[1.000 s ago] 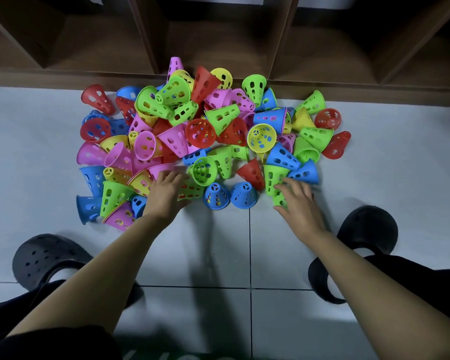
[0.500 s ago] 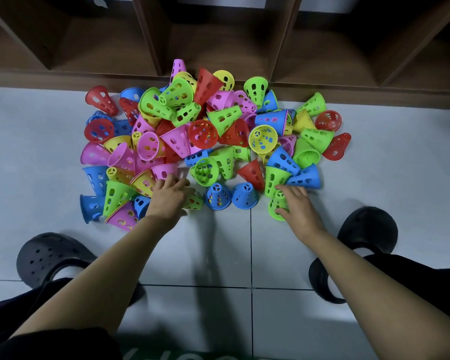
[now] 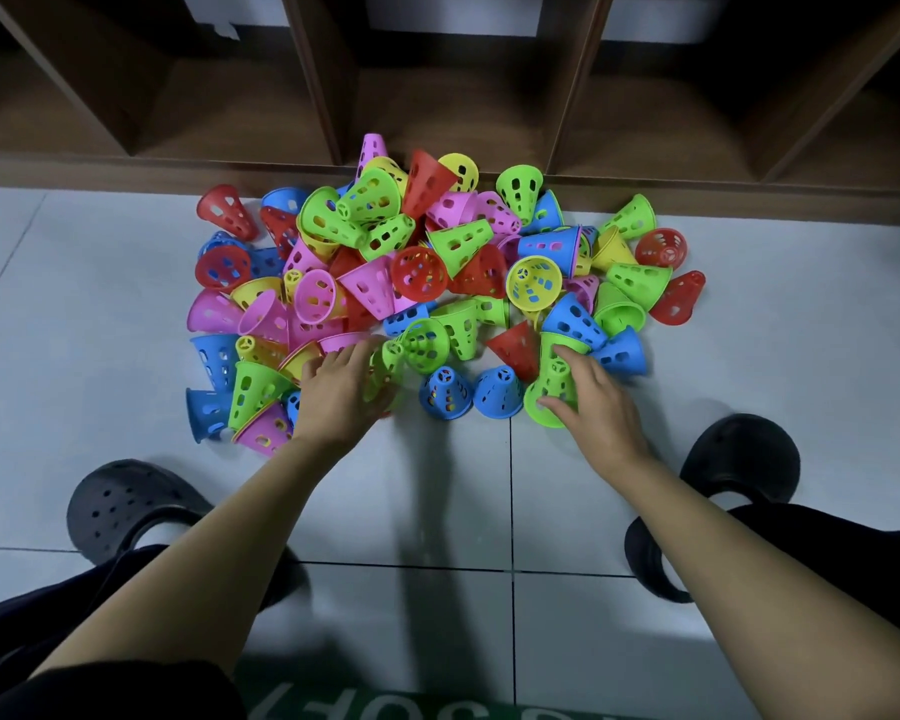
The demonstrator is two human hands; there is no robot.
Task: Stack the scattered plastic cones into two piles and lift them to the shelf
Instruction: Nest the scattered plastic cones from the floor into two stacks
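— What were the hands doing?
— The right hand (image 3: 596,407) gripped a lime cone (image 3: 554,379) at the heap's near edge. The left hand (image 3: 336,400) curled round a blurred green cone (image 3: 385,374).
— And the rest?
— The scattered cones (image 3: 419,272) lay heaped on the tiled floor (image 3: 100,356), against the foot of the wooden shelf (image 3: 437,101), with black clogs (image 3: 126,504) on either side.

Dozens of perforated plastic cones (image 3: 533,283), red, blue, green, yellow and pink, lie jumbled in one heap against the foot of the dark wooden shelf (image 3: 437,96) at the far side. At the near edge two blue cones (image 3: 445,392) stand upright. Just right of them the right hand (image 3: 598,407) grips a tilted green cone (image 3: 554,387).
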